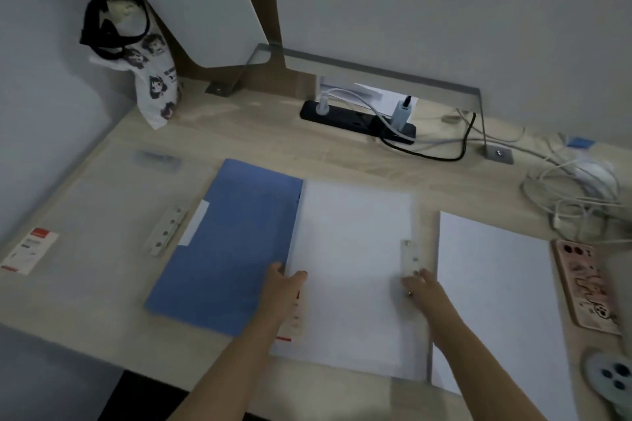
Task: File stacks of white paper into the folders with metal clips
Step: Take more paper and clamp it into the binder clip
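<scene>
Holding white paper stack (pixel 349 249) flat between the hands: left hand (pixel 285 287) open on its left edge beside the blue folder (pixel 232 243), right hand (pixel 424 285) straight-fingered on the metal clip (pixel 409 255); best to square sheets before pressing clip shut

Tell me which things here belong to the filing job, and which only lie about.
For the job: blue folder, middle paper stack, metal clip, right paper stack.
Lying about: power strip, phone, cables, printed bag.
</scene>
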